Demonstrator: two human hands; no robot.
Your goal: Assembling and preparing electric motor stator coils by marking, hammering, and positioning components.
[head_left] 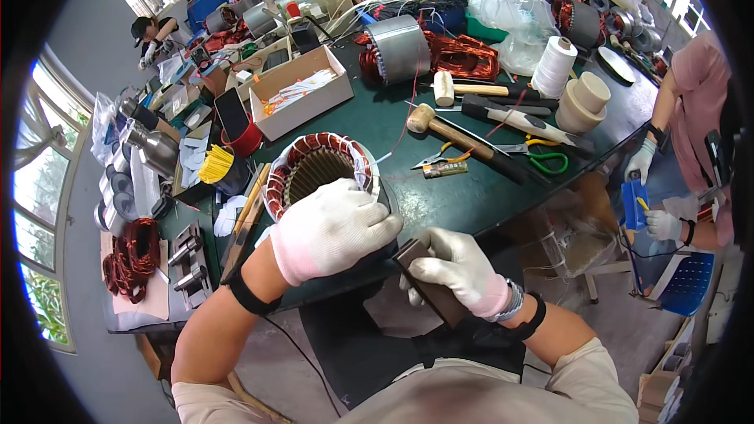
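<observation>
A motor stator (309,178) stands at the table's front edge. Its copper winding ring is bound with white cord, and a pink lead runs up from its right side. My left hand (338,224), in a white glove, lies over the stator's near rim with fingers curled down; the fingertips are partly hidden. To the right, just off the table edge, my gloved right hand (459,267) grips a flat dark brown block (437,289), thumb on top. The block is tilted and apart from the stator. Beyond lie a wooden-headed mallet (463,139) and green-and-orange-handled scissors (542,155).
A cardboard box (306,102) of white sleeves stands behind the stator, near a second wound stator (397,49) and a white thread cone (554,67). Copper coils (135,259) lie at left. A co-worker's gloved hand (641,163) holds a blue piece at right.
</observation>
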